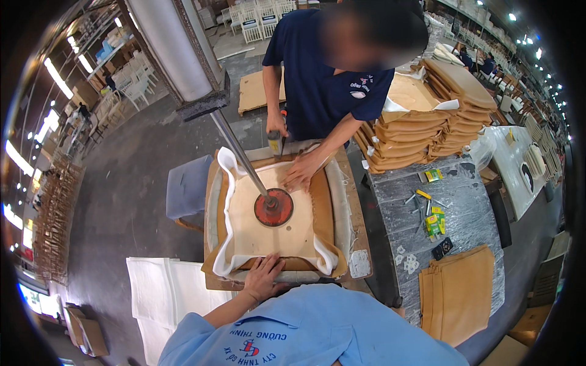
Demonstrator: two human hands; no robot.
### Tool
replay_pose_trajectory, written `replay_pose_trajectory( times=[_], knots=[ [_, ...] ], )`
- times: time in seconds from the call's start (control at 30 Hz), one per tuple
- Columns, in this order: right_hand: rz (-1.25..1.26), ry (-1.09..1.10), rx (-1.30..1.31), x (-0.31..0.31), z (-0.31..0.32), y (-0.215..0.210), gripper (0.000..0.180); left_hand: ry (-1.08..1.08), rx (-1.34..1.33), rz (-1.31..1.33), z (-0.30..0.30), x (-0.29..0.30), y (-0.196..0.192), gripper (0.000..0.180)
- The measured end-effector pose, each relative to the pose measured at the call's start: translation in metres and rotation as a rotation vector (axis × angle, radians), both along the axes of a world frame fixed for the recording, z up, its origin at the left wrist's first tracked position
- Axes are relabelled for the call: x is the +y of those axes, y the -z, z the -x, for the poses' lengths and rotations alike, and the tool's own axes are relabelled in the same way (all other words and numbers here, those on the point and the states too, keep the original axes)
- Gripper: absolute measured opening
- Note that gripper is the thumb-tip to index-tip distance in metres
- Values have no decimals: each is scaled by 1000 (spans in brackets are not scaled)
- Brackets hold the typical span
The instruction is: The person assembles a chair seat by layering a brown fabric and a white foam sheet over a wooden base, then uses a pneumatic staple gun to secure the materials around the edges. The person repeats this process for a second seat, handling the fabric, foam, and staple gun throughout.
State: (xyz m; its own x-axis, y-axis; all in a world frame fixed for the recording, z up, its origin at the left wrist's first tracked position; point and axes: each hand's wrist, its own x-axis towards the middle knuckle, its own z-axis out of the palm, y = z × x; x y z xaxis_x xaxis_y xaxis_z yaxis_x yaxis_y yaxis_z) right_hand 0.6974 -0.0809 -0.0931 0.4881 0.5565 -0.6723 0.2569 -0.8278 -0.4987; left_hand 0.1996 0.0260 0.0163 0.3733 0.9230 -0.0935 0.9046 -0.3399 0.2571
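Note:
An upturned seat cushion lies on a small wooden bench [359, 227], its pale plywood base [268, 235] up, wrapped in white lining [223, 247] and tan fabric [324, 204]. A red round press plate [273, 208] on a slanted metal rod [237, 145] pins the base. My left hand [264, 277] lies flat on the tan fabric at the near edge, fingers apart. My right hand is out of sight. Across from me, a person in a navy shirt presses a hand [301, 173] on the far edge and holds a staple gun [276, 143].
To the right is a plastic-covered table [470, 207] with small green-yellow boxes [434, 224] and a pile of tan covers [456, 293]. Stacks of tan seat pads [415, 137] stand behind it. White sheets [160, 293] lie at lower left, a grey stool [187, 190] at left.

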Motion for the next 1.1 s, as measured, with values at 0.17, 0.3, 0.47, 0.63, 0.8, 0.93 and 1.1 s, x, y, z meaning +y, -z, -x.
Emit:
replay_pose_trajectory(
  times=[0.17,0.3,0.47,0.63,0.8,0.93,1.1],
  knots=[
    [-96,60,155,24,15,-21,20,6,4,-4,9,-6,0,79],
    [-94,27,119,23,14,-1,21,38,-9,-20,11,0,2,80],
    [9,182,148,16,37,-13,25,56,-57,-28,16,1,5,81],
    [-10,283,105,-19,67,-19,26,74,-98,-89,23,-6,12,83],
    [24,364,105,-74,89,-17,25,120,-146,-111,25,2,13,68],
    [86,417,35,-110,96,-12,22,136,-323,-148,30,-6,20,50],
    [-56,477,35,-82,77,-17,16,216,-474,-122,3,-14,13,31]
  ],
)
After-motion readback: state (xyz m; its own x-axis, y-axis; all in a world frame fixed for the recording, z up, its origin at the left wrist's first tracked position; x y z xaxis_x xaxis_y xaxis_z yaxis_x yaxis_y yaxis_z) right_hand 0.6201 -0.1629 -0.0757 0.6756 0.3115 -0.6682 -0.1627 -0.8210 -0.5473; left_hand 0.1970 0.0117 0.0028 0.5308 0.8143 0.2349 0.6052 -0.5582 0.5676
